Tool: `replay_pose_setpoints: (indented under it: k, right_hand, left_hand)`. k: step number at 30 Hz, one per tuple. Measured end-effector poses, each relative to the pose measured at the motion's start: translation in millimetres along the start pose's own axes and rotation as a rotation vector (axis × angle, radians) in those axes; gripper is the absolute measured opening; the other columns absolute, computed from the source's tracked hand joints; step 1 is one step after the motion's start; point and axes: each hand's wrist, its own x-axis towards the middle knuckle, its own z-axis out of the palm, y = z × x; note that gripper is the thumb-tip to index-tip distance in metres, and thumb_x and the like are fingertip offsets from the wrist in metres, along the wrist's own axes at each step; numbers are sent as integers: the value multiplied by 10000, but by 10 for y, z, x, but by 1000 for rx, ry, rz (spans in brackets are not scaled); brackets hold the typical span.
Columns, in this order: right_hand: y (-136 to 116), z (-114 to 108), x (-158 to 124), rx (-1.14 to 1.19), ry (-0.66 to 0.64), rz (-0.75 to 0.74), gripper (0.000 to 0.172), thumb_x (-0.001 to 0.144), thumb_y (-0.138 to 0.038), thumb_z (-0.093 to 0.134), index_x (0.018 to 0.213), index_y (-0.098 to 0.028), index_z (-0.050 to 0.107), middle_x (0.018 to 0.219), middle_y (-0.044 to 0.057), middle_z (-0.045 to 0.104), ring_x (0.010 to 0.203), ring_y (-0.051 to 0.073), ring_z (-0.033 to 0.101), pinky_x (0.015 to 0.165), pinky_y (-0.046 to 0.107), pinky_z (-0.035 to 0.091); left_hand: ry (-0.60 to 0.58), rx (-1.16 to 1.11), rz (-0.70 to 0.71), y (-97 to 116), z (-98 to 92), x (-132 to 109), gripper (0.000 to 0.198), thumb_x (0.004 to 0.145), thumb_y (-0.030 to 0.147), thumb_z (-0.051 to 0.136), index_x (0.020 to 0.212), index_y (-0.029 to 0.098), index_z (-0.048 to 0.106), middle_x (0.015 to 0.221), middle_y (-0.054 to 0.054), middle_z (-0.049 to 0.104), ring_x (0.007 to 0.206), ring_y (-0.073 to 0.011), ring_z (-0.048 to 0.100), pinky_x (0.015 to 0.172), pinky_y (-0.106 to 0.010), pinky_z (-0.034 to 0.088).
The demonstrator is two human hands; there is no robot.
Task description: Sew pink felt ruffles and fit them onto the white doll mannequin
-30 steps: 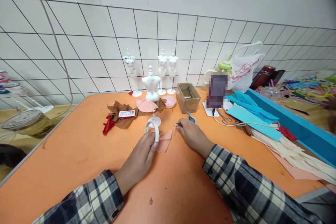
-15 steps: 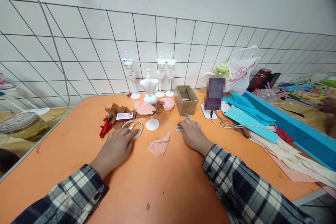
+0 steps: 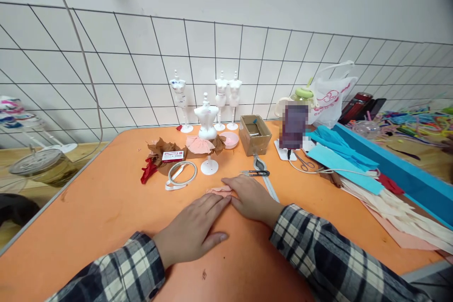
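Observation:
My left hand (image 3: 194, 229) lies flat on the orange table, its fingertips at the near edge of a pink crepe paper piece (image 3: 221, 190). From the right, my right hand (image 3: 249, 198) rests with its fingers extended over the same piece, partly hiding it. Behind them stands a white mannequin (image 3: 206, 120) with a pink and brown paper skirt (image 3: 199, 145) around its stand. Black thread snips (image 3: 257, 173) lie across a grey-white strip (image 3: 271, 188) beyond my right hand. A white ring of tape (image 3: 183, 173) is left of the mannequin's base.
Brown paper (image 3: 161, 148) and a small box (image 3: 173, 156) lie at the left. Toward the back are a cardboard box (image 3: 255, 144), a pink dish (image 3: 230, 139) and several mannequins. Scissors (image 3: 305, 164), a phone (image 3: 294, 125) and blue paper (image 3: 345, 167) sit at the right.
My left hand has left the ring and moved right and nearer. My right hand has come off the snips and moved left onto the pink piece. The view has shifted slightly.

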Motion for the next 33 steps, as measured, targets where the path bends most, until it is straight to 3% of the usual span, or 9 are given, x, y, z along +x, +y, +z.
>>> replay_pose_setpoints:
  k: [3,7,12,16,19,25,28,31,33]
  right_hand:
    - [25,-16,1,5,-55,68,213,893,-232,505,1021,-187,670,948,70,697,902,200,592,809,332,394]
    - [26,-15,-1,173,-87,268,124,866,-224,524,929,-215,630,820,2,690,738,151,595,614,256,346]
    - [34,25,-6,175,-112,431,356,778,-106,525,1113,-222,502,735,-27,639,677,154,575,565,248,308]
    - [-42,-14,-16,4,-9,233,314,826,-106,486,1128,-192,507,998,61,636,895,200,570,727,298,385]
    - [-132,-21,-25,-35,-58,9,234,884,-161,473,1102,-190,552,1071,77,615,991,222,528,847,339,403]
    - [-154,15,-46,-60,-153,-13,402,891,-305,563,1278,-207,515,1250,91,581,1095,260,490,966,425,382]
    - [-127,-12,-43,-39,-158,-3,384,884,-294,564,1258,-208,537,1286,89,561,1120,255,488,973,421,384]
    - [-126,-43,-32,9,-104,-18,366,834,-262,610,1194,-206,579,1300,88,542,1118,243,491,957,397,394]
    - [-135,-41,-26,34,-69,-30,245,831,-204,586,1072,-201,635,1144,75,615,1024,219,525,897,358,414]
  left_hand:
    - [-84,-174,34,-17,-18,-4,621,919,418,504,1466,224,282,1362,-129,513,1232,-261,486,1021,-412,433]
    - [-92,-232,-89,-113,-29,-13,394,965,326,408,1347,237,451,1064,-79,659,930,-205,605,829,-346,496]
    - [-5,-81,-230,-188,41,12,240,952,227,400,1035,222,625,978,-62,649,915,-208,581,800,-346,470]
    - [70,-32,-245,-204,38,14,216,902,210,469,1072,217,602,1102,-72,609,1006,-223,555,886,-385,448]
    - [86,19,-228,-210,38,4,283,884,209,485,1153,219,573,1176,-75,596,1101,-241,524,965,-427,403]
    - [147,198,-290,-279,31,-8,337,929,236,429,1242,252,554,1266,-93,572,1221,-297,449,1032,-562,293]
    - [188,147,-252,-274,-19,-2,318,937,217,402,1202,216,578,1221,-111,585,1148,-267,494,978,-475,387]
    - [101,59,-164,-210,-51,16,235,943,265,431,1031,206,641,1033,-85,641,968,-219,563,825,-358,464]
    - [29,67,-141,-163,-51,32,208,931,304,478,923,206,661,921,-63,655,889,-211,577,751,-336,464]
